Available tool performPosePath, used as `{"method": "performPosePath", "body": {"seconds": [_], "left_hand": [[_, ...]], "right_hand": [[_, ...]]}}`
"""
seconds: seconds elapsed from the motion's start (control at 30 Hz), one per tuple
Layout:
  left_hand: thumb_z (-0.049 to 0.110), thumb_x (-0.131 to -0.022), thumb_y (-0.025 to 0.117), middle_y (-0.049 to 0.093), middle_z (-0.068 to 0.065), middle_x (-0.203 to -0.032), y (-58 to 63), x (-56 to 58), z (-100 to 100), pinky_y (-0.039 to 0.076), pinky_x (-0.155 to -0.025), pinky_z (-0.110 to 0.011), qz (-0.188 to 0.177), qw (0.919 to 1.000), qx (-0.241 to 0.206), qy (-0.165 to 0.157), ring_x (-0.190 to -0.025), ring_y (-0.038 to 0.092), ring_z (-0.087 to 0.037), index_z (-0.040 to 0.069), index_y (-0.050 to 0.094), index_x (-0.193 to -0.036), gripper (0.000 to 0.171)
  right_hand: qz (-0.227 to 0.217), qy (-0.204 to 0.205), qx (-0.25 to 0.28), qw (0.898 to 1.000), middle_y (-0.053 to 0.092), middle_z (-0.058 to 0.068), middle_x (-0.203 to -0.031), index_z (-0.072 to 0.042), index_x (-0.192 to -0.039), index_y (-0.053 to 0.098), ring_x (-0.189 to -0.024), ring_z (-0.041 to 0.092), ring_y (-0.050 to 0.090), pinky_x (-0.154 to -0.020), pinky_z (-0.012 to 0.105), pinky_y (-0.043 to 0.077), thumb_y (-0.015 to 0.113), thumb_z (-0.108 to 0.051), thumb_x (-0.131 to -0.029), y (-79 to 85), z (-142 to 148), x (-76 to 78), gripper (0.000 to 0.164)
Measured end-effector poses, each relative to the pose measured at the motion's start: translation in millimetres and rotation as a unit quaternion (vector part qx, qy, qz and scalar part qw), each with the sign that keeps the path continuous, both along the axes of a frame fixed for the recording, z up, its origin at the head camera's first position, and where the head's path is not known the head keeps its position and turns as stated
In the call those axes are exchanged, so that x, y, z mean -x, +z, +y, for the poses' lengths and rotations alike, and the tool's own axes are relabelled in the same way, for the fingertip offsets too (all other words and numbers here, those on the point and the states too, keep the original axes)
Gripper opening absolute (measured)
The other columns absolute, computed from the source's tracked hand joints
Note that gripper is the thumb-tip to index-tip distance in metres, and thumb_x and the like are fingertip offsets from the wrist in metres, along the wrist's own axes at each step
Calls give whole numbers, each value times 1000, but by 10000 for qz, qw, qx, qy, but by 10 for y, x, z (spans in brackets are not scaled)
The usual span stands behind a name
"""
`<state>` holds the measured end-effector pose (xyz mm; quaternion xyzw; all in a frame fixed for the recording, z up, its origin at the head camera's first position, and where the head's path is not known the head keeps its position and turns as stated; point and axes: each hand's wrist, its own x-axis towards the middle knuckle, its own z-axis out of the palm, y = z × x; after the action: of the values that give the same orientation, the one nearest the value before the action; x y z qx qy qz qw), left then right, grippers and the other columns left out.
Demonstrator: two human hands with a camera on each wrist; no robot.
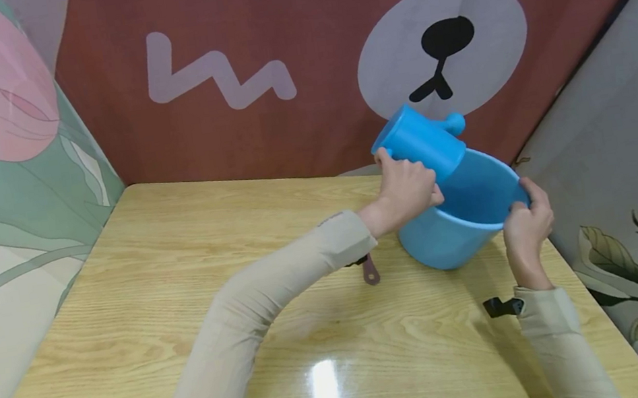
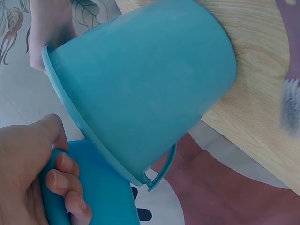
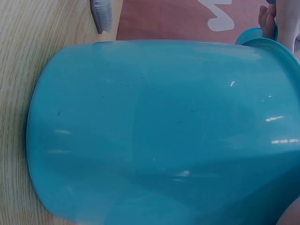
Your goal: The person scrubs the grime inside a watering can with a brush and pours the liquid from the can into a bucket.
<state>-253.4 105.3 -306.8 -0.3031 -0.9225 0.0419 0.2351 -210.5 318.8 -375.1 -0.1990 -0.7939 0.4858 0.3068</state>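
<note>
My left hand (image 1: 406, 190) grips the handle of a bright blue watering can (image 1: 424, 143) with a short, round-tipped spout. The can is tilted over the mouth of a blue bucket (image 1: 444, 242), its lower end overlapping the rim. In the left wrist view, fingers (image 2: 65, 183) curl round the can's handle, close beside the bucket's rim. On the bucket's right side, my right hand (image 1: 527, 224) holds the rim, thumb at the near edge. The bucket's wall fills most of the right wrist view.
A brush (image 3: 101, 16) with a purple handle and pale bristles lies on the wooden table (image 1: 291, 352), left of the bucket and partly hidden by the left arm in the head view. A printed brown cloth (image 1: 213, 146) hangs behind the table, and a grey patterned one (image 1: 624, 149) hangs to the right.
</note>
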Motion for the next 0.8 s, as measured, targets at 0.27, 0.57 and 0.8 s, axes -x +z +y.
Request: {"method": "performPosePath", "body": {"seconds": [0.27,0.57,0.8], "left_hand": [[36,-96,45,48,6,-58,-1,-18,13,33,-70,-50,33,10000,32,-9,-57,49,-14,24,51,-63,35],[37,-96,45,47,6,-58,0,-27,10,33,-70,-49,115,9999,54,-24,-57,49,-13,24,51,-63,35],[35,-95,45,47,6,-57,-19,-34,27,34,-73,-51,132,9998,158,3,-57,50,-14,24,50,-62,34]], "right_hand": [[44,-35,-10,10000,45,0,-149,-16,-146,50,-138,13,38,-113,32,26,31,-3,-97,-9,-2,12,53],[-5,0,-1,10000,43,-1,-151,-17,-147,48,-139,12,36,-114,31,25,31,-4,-97,0,0,15,54],[-8,-10,-32,10000,44,-1,-150,-15,-146,49,-139,13,37,-114,32,25,31,-4,-97,4,4,15,54]]}}
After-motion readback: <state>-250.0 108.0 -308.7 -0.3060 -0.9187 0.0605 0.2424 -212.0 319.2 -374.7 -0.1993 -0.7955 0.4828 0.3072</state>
